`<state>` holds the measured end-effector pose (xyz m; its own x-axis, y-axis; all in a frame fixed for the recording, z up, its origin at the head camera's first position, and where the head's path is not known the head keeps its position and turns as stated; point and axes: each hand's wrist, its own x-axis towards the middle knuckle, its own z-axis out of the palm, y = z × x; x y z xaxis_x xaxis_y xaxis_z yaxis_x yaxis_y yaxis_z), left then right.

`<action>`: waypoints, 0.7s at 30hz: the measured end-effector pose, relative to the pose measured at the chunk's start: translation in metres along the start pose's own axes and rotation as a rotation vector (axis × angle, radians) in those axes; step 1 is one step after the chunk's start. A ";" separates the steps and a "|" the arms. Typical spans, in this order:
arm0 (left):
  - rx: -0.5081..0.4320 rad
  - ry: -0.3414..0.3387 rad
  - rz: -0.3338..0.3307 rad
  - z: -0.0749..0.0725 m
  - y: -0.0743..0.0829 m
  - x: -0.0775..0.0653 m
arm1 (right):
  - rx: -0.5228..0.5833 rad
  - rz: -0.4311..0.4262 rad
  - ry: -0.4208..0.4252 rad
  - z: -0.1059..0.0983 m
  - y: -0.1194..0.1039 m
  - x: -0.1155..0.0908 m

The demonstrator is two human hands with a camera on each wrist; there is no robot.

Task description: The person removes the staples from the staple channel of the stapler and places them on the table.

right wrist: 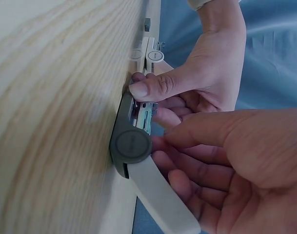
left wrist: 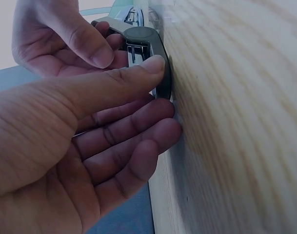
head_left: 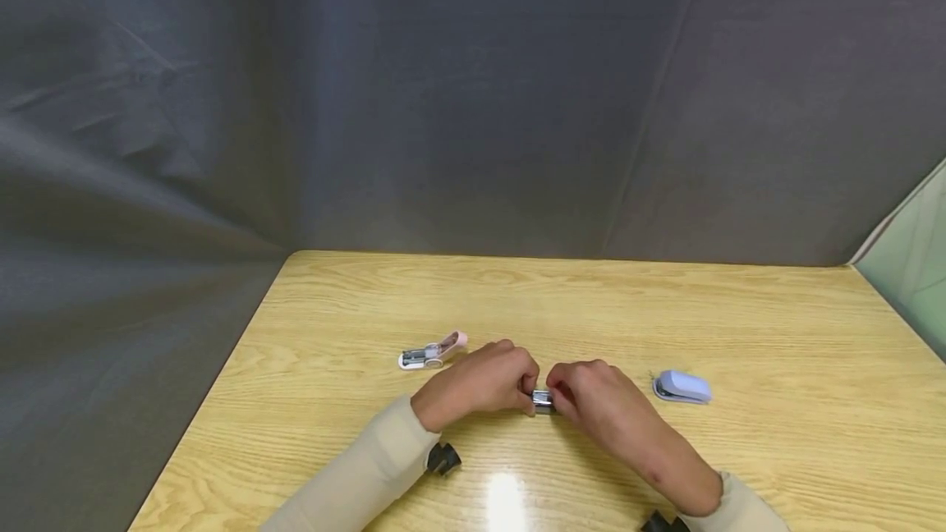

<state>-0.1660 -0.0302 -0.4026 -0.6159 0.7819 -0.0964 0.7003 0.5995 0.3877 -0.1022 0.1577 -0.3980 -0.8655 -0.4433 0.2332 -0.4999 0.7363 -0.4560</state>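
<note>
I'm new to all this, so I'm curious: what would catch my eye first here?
Probably the left hand and right hand, meeting over the wooden table around a dark gray stapler with its pale arm swung open. After that, perhaps the closed pale blue stapler to their right and the opened pink-and-white stapler to their left.

a person wears a plain light beige fabric left sleeve (head_left: 353, 466), lightly creased, its cuff ending at the wrist above a bare left hand (head_left: 484, 380) with a short, rounded thumbnail (left wrist: 154, 64). a matching light beige fabric right sleeve (head_left: 733, 507), only partly in view, leaves the forearm uncovered above a bare right hand (head_left: 600, 401). beside the left cuff sits a small, notched black device (head_left: 443, 459), and a similar small black device (head_left: 663, 522) shows by the right cuff, cropped by the bottom edge.
</note>
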 end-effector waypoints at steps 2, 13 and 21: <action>0.006 0.001 -0.002 0.000 0.000 0.000 | -0.003 0.003 0.002 0.000 0.000 0.000; 0.006 -0.004 0.001 0.001 -0.001 0.002 | 0.007 -0.045 0.020 0.004 0.001 -0.002; -0.009 -0.003 0.007 0.000 -0.002 0.001 | -0.012 -0.074 0.032 0.008 0.002 -0.002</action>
<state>-0.1681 -0.0308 -0.4040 -0.6103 0.7863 -0.0965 0.7009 0.5927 0.3969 -0.1010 0.1554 -0.4065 -0.8269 -0.4802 0.2927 -0.5623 0.7085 -0.4265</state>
